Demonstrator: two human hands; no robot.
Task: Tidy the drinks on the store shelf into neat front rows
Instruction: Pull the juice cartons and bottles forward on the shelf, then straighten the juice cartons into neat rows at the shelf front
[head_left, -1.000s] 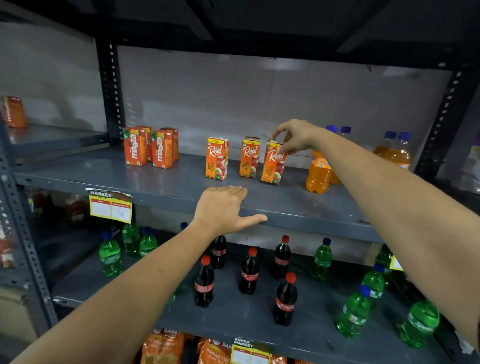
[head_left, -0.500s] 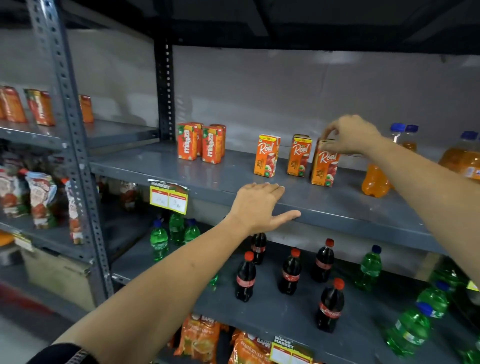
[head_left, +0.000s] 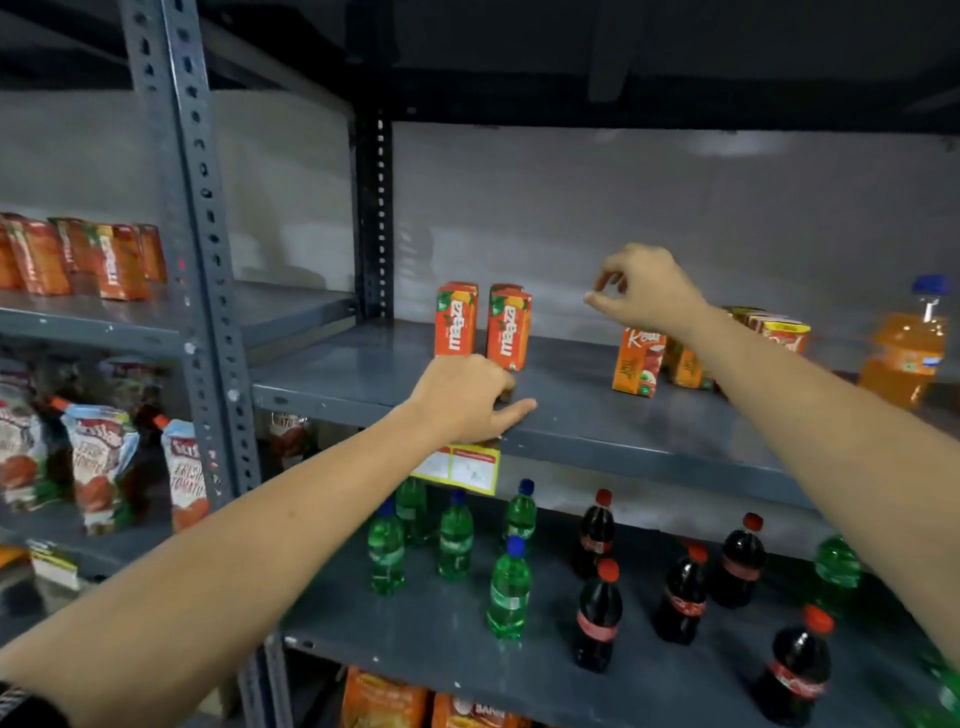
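Two orange Maaza cartons (head_left: 483, 325) stand upright on the grey middle shelf (head_left: 597, 426), with more behind them. My left hand (head_left: 467, 397) rests palm down on the shelf just in front of them, fingers spread, holding nothing. My right hand (head_left: 644, 291) hovers above the shelf between the Maaza cartons and the Real juice cartons (head_left: 639, 361), fingers loosely curled and empty. My right forearm hides part of the other Real cartons (head_left: 779, 330). An orange soda bottle (head_left: 906, 348) stands at the far right.
Below, green bottles (head_left: 457, 540) and cola bottles (head_left: 597, 618) stand scattered on the lower shelf (head_left: 441, 649). A yellow price tag (head_left: 460, 467) hangs on the shelf edge. A steel upright (head_left: 197, 291) separates the left bay with orange cartons (head_left: 78, 257) and tomato pouches (head_left: 98, 462).
My right hand let go of the Real carton and lifted leftwards. My left hand slid left to the Maaza cartons. The view swung left.
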